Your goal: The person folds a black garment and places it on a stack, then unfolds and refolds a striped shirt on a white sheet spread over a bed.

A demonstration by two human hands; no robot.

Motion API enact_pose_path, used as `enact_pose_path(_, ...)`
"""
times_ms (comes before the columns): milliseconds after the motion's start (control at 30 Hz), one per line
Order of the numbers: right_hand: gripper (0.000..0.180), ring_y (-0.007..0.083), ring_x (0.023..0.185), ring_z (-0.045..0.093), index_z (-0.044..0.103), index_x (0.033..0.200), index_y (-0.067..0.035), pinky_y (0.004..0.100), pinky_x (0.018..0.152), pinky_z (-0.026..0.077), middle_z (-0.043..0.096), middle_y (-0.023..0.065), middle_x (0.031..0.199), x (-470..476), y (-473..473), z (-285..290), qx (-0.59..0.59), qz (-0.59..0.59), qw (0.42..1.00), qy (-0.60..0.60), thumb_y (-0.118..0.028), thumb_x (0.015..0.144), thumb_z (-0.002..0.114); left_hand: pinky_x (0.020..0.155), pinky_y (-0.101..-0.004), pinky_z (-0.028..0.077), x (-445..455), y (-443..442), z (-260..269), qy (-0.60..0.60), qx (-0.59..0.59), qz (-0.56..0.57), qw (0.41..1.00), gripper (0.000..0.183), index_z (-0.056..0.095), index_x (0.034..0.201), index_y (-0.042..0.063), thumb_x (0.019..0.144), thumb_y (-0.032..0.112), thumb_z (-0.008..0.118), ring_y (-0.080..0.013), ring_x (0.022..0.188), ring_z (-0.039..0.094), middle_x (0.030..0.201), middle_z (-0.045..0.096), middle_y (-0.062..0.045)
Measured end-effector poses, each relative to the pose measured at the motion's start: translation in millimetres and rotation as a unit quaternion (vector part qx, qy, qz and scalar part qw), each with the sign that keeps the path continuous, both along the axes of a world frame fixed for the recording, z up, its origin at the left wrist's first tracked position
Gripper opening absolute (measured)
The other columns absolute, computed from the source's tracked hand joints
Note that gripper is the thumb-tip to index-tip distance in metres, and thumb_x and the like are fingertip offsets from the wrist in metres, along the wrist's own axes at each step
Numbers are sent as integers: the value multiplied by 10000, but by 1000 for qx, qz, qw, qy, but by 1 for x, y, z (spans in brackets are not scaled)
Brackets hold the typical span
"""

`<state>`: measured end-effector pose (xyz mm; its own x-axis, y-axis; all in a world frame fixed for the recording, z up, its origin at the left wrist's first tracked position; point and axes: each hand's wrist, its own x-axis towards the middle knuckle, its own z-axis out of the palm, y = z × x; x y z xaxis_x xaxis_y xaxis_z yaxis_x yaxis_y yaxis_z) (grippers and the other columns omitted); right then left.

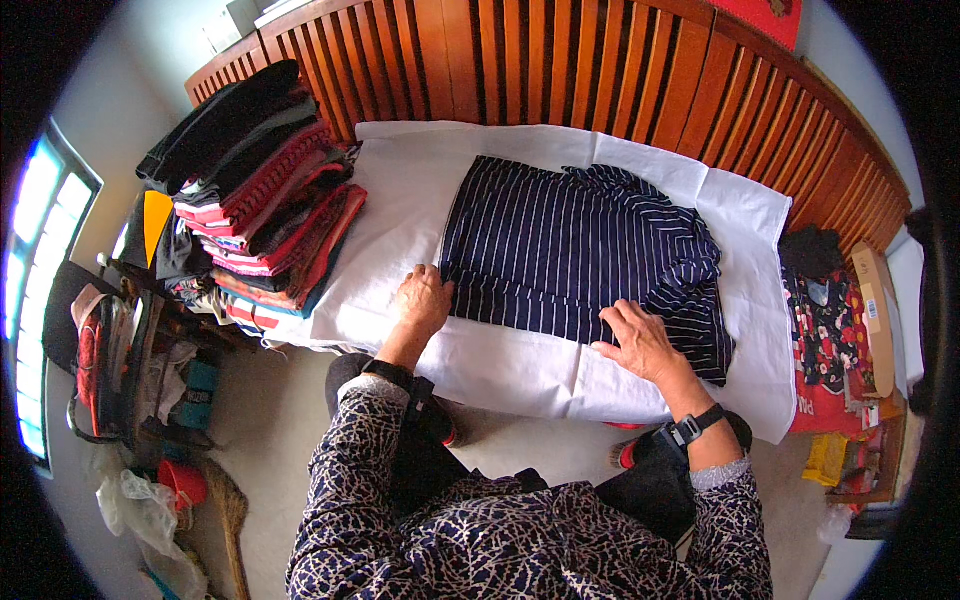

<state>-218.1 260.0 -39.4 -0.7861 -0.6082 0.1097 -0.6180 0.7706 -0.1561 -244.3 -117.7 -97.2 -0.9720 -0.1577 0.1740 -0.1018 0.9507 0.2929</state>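
A navy garment with thin white stripes (pixel 547 232) lies on a white cloth (pixel 510 367) before me. Its left part is spread fairly flat, while the right part is bunched and creased. At the garment's near left corner is my left hand (pixel 424 300), its fingers bent at the edge; whether they pinch the fabric cannot be told. My right hand (pixel 637 341) rests at the near edge, right of the middle, thumb and fingers apart. Both wrists wear dark straps.
A tall stack of folded clothes (pixel 262 202) stands left of the cloth. Behind it runs a slatted wooden backrest (pixel 525 60). Floral clothing (pixel 825 322) and a cardboard piece (pixel 874 322) lie at the right. A broom (pixel 225 502) and a red container (pixel 182 484) are on the lower left.
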Motion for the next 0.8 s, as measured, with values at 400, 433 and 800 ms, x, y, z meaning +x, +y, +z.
enact_pose_path(400, 312, 296, 914, 624, 593, 1137, -81, 420, 772, 536, 570, 110, 994, -3, 1, 0, 1, 32, 999, -6, -108, 826, 595, 694, -534, 485, 6, -17, 2, 25, 125, 50, 991, 383, 464, 1004, 35, 842, 274, 716, -467, 806, 639, 844, 661, -251)
enact_pose_path(433, 300, 295, 891, 632, 599, 1126, -82, 416, 760, 539, 577, 112, 985, -2, 1, 1, -10, 43, 999, -5, -110, 827, 601, 691, -536, 485, 8, -18, 2, 14, 109, 56, 992, 395, 454, 1018, 40, 841, 276, 718, -471, 803, 639, 841, 660, -256)
enact_pose_path(800, 202, 331, 828, 673, 620, 1048, -58, 439, 734, 551, 676, 141, 940, -1, 23, -1, -139, -58, 989, 2, -170, 879, 611, 799, -481, 491, 18, -4, 6, 121, 18, -106, 987, 338, 536, 1036, 48, 852, 280, 699, -389, 959, 589, 1035, 594, -163)
